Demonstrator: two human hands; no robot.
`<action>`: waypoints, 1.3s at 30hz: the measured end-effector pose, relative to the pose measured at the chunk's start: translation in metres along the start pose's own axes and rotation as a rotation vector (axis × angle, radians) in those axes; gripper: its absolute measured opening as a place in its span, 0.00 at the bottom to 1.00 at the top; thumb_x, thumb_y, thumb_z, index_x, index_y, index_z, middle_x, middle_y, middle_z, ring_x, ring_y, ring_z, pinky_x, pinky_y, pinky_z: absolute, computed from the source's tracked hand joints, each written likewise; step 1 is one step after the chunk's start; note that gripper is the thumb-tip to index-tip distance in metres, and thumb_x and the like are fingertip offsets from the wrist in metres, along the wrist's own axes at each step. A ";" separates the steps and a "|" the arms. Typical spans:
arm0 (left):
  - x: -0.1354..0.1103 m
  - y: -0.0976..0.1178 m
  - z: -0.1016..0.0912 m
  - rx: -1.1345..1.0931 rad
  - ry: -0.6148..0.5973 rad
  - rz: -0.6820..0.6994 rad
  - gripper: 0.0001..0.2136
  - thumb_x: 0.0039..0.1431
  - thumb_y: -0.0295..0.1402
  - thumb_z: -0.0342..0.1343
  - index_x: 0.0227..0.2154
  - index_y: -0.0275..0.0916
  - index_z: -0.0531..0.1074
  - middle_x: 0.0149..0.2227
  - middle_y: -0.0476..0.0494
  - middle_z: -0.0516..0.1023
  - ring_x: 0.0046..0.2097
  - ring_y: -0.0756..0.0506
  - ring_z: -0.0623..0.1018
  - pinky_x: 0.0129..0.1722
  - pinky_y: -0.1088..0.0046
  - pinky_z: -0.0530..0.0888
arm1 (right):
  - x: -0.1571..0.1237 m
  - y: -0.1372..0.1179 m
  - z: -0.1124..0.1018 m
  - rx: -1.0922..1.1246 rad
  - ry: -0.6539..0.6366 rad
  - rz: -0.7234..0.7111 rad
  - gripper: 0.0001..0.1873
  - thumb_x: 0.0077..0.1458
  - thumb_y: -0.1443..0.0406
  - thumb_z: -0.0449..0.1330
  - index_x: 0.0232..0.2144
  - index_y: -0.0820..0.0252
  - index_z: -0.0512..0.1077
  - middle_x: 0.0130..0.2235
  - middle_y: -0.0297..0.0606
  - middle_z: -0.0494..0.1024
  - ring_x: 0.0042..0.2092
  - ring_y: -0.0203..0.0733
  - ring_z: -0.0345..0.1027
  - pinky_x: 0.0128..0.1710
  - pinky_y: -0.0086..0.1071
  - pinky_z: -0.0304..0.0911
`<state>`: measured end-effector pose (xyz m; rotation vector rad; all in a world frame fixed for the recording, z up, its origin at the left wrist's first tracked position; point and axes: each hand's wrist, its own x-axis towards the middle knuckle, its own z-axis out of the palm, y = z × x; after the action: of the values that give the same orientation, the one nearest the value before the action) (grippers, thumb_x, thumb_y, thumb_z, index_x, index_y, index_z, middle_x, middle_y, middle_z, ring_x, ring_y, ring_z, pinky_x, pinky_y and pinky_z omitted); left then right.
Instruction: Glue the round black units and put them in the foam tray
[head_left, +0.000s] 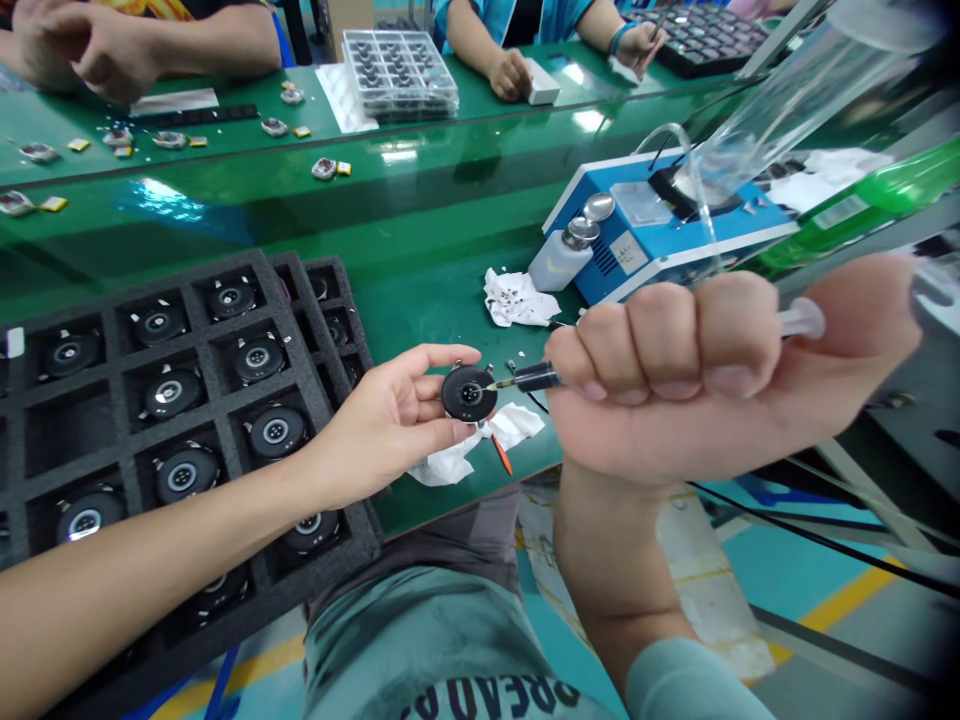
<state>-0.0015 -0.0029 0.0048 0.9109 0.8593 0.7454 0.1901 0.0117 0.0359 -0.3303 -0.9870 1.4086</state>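
Glossy green bench [442,290], foam tray [112,345], left hand [382,425] holding disc [468,393], probably plastic

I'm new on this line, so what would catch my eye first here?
The right hand, a clenched fist around a dispensing syringe, dominates the lower right, its needle at a round black disc held in the left hand. Left of them lies a black foam tray of similar discs; a blue benchtop unit stands behind.

shirt front [480,690] | large printed letters, cut off, "READ" legible | labels on blue machine [660,240], green bottle [840,200] unreadable
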 end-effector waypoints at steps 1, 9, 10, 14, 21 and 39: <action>0.000 0.000 0.000 0.003 0.001 0.001 0.26 0.53 0.19 0.66 0.55 0.36 0.69 0.41 0.42 0.84 0.41 0.48 0.83 0.46 0.72 0.78 | 0.001 0.001 0.002 0.001 -0.002 0.000 0.37 0.60 0.57 0.64 0.13 0.59 0.43 0.15 0.25 0.40 0.18 0.31 0.36 0.19 0.33 0.42; 0.000 0.000 0.000 0.000 0.012 0.007 0.26 0.52 0.18 0.66 0.53 0.36 0.69 0.40 0.44 0.84 0.40 0.49 0.83 0.45 0.73 0.78 | 0.005 0.012 0.001 -0.008 -0.046 -0.067 0.36 0.66 0.50 0.56 0.13 0.58 0.46 0.15 0.26 0.41 0.17 0.31 0.35 0.19 0.34 0.44; 0.000 0.000 0.000 0.004 0.013 0.009 0.26 0.52 0.18 0.66 0.54 0.36 0.69 0.41 0.44 0.84 0.40 0.50 0.83 0.45 0.73 0.78 | 0.006 0.014 -0.001 0.007 -0.059 -0.109 0.36 0.66 0.47 0.54 0.13 0.58 0.47 0.15 0.25 0.40 0.17 0.31 0.35 0.18 0.33 0.43; 0.000 -0.001 0.000 0.011 0.006 0.013 0.27 0.52 0.18 0.66 0.55 0.35 0.68 0.41 0.43 0.84 0.40 0.50 0.82 0.44 0.74 0.78 | 0.011 0.022 -0.010 0.068 -0.089 -0.215 0.38 0.65 0.40 0.48 0.13 0.56 0.49 0.14 0.25 0.40 0.15 0.29 0.34 0.16 0.32 0.42; 0.000 -0.001 0.000 0.009 -0.004 0.009 0.27 0.52 0.19 0.66 0.55 0.36 0.68 0.40 0.44 0.84 0.39 0.50 0.83 0.44 0.74 0.78 | 0.012 0.023 -0.017 0.063 -0.082 -0.196 0.37 0.63 0.41 0.51 0.12 0.56 0.50 0.13 0.26 0.44 0.14 0.30 0.37 0.15 0.31 0.44; 0.002 0.019 0.002 0.072 0.165 0.124 0.29 0.50 0.23 0.70 0.55 0.37 0.68 0.43 0.42 0.85 0.46 0.46 0.84 0.47 0.72 0.77 | 0.116 0.097 -0.122 -0.558 0.602 -0.254 0.31 0.62 0.42 0.50 0.17 0.55 0.64 0.17 0.27 0.61 0.20 0.32 0.57 0.25 0.29 0.59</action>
<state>-0.0025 0.0060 0.0214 0.9827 0.9865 0.9111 0.1988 0.1797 -0.0614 -0.9452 -0.8576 0.7074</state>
